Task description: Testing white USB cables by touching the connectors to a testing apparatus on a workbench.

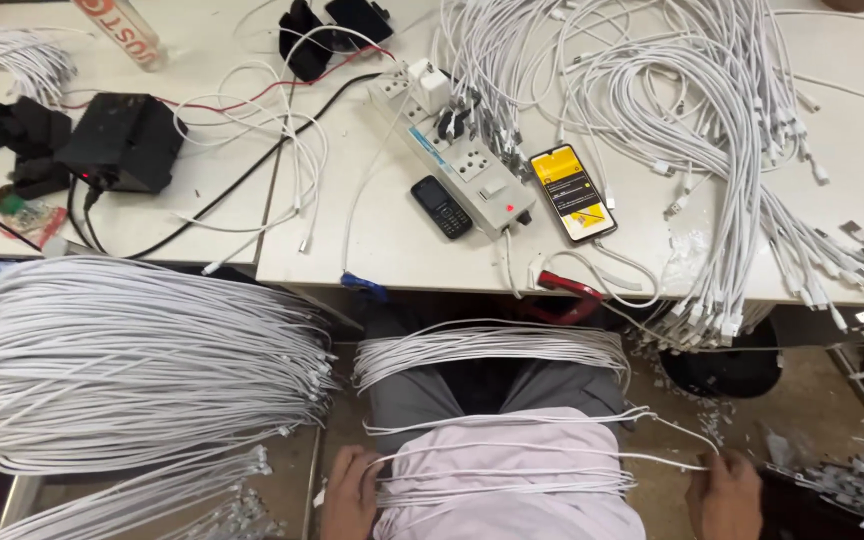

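My left hand [350, 492] is low at the bottom, beside my left thigh, its fingers closed on one end of a few white cables [497, 470] stretched across my lap. My right hand [727, 495] is at the bottom right, pinching the other end of those cables. A second bundle of white cables [487, 345] lies over my knees just below the table edge. The lower part of both hands is cut off by the frame.
A thick heap of white cables [122, 360] lies at the left. More cables [692, 130] hang over the white table [372, 240]. On it are a power strip [457, 150], a small black phone [441, 207], a smartphone [573, 193] and a black box [122, 140].
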